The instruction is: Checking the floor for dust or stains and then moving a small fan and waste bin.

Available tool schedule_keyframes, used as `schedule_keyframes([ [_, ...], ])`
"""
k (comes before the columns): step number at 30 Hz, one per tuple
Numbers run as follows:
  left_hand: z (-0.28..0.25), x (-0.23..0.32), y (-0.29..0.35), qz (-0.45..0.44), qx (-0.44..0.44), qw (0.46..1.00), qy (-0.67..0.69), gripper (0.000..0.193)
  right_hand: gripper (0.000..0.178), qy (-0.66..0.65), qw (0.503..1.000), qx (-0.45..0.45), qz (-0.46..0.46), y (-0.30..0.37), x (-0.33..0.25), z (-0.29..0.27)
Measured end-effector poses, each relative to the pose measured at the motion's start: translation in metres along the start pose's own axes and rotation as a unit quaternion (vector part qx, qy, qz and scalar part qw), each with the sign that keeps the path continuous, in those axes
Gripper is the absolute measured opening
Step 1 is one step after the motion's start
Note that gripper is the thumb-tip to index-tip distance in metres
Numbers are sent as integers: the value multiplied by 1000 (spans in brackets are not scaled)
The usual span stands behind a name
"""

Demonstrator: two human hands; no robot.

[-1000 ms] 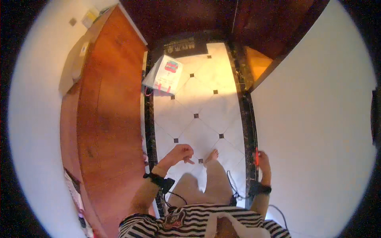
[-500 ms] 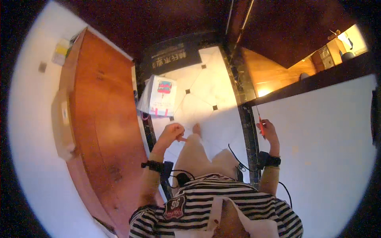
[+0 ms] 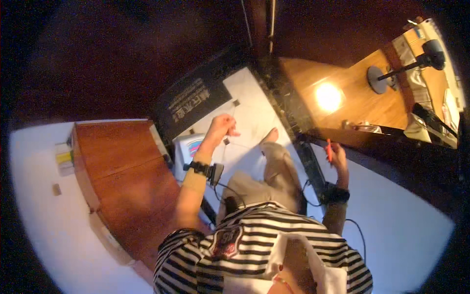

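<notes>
My left hand [image 3: 223, 130] is held out over the tiled floor, above a white bag [image 3: 187, 151] with a coloured print. Its fingers are loosely bent, some standing apart, and I see nothing in them. On the right, my right hand [image 3: 338, 156] is closed around a slim tool with an orange handle [image 3: 329, 151], held beside the dark stone doorway edging. The tool's thin shaft shows only in the earlier view; its tip cannot be made out now. Black straps with small devices and cables circle both wrists.
A brown wooden cabinet [image 3: 122, 166] stands on the left against a white wall. A dark mat with lettering [image 3: 191, 105] lies ahead on the pale tiles [image 3: 249, 93]. Through the doorway, a wooden floor [image 3: 313, 78] holds a dark round-based stand [image 3: 378, 80]. A dark door rises ahead.
The view has turned to the right, and more of the wooden-floored room shows. My left hand has moved forward over the bag. A bare foot has stepped forward. The right hand still holds the orange-handled tool.
</notes>
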State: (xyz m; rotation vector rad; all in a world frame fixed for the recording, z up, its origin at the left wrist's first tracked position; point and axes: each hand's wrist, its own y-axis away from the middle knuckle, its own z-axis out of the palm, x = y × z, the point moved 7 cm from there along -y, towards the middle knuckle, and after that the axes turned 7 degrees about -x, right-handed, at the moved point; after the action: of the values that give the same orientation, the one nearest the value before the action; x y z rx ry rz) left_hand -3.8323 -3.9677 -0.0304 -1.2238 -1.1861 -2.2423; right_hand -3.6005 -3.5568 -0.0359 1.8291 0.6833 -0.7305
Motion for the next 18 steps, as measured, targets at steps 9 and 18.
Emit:
schedule_keyframes([
  [9, -74, -33, -90, -35, 157, 985, 60, 10, 26, -297, 929, -187, 116, -145, 26, 119],
  [18, -56, -202, -127, -67, 230, 882, 405, 10, 48, -63, 909, -399, 99, -115, -8, 349],
])
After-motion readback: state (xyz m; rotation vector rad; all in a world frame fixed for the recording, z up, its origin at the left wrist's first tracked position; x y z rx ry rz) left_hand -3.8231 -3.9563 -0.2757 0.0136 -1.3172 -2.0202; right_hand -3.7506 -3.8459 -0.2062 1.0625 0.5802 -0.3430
